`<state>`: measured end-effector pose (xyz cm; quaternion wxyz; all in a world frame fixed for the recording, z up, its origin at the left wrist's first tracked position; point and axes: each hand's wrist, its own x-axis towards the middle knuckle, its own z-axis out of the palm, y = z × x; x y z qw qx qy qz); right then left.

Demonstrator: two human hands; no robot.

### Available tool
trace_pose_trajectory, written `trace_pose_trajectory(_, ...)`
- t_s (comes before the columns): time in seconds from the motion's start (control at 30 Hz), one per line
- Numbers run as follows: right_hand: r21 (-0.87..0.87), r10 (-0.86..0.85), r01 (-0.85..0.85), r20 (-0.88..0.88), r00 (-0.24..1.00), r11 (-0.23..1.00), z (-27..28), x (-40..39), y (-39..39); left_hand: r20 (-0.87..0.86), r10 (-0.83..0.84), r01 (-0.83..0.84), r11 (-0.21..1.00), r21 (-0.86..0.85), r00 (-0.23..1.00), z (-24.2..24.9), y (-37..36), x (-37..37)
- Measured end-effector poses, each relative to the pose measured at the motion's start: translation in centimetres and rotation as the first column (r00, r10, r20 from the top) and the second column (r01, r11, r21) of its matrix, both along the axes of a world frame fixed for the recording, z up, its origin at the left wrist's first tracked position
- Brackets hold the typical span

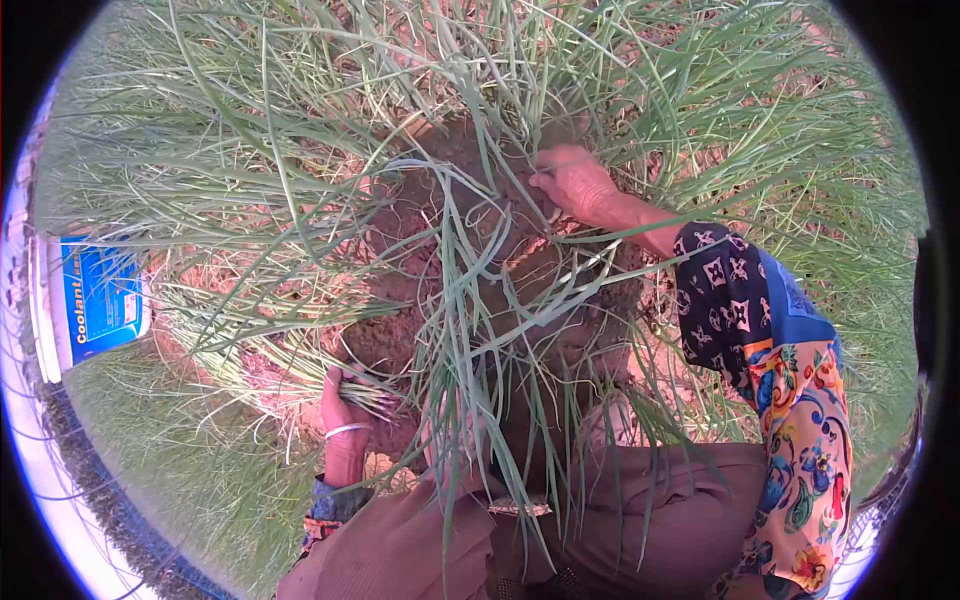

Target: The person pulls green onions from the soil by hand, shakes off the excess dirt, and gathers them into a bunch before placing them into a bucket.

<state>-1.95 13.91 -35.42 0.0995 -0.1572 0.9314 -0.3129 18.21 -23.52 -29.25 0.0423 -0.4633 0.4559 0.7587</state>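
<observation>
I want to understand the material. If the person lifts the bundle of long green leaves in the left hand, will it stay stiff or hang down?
Probably it will droop: the thin leaves already arch and bend over the soil. It looks light, since the left hand grips a bunch alone. The narrow blades may slide apart unless held tight. The right hand works among the stems.

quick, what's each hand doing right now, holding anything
Left hand: closed around a bunch of grass stalks.
Right hand: down in the grass clump at the soil; grip cannot be told.
</observation>
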Motion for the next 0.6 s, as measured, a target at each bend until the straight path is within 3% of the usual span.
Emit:
trace_pose_trajectory(0.07,0.071,0.024,-0.022,-0.025,0.999,0.997,0.9,0.1,0.4,0.034,-0.003,0.004,1.000,-0.014,0.999,0.6,0.6,-0.2)
trace_pose_trajectory(0.17,-0.033,-0.008,0.006,-0.075,0.997,0.999,1.0,0.0,0.7,0.029,-0.009,0.010,0.999,-0.033,1.000,-0.6,-0.2,0.1)
trace_pose_trajectory(0.2,-0.074,-0.018,0.013,-0.066,0.998,0.997,1.8,-0.2,0.4,-0.043,-0.074,0.076,0.997,0.035,0.996,-1.7,-1.5,0.7)
trace_pose_trajectory(0.27,-0.149,-0.021,0.016,-0.035,0.999,0.989,4.5,-0.7,-0.1,0.008,-0.065,0.065,0.998,-0.006,0.998,-1.3,-1.2,1.0)
trace_pose_trajectory(0.43,-0.163,-0.143,0.174,0.185,0.972,0.971,5.3,0.2,-0.3,0.021,-0.033,0.035,0.995,-0.093,0.999,2.7,2.8,-1.2)
trace_pose_trajectory(0.5,-0.204,-0.205,0.252,0.226,0.952,0.946,7.2,0.2,-0.9,-0.150,-0.172,0.167,0.985,-0.043,0.974,3.7,3.1,-1.0)
trace_pose_trajectory(0.53,-0.244,-0.247,0.263,0.097,0.964,0.933,8.2,0.4,-1.5,-0.197,-0.207,0.199,0.978,-0.058,0.958,4.5,3.6,-1.3)
trace_pose_trajectory(0.6,-0.348,-0.156,0.127,-0.058,0.986,0.929,11.5,1.4,-3.3,-0.326,-0.340,0.331,0.940,-0.086,0.882,7.1,5.1,-2.3)
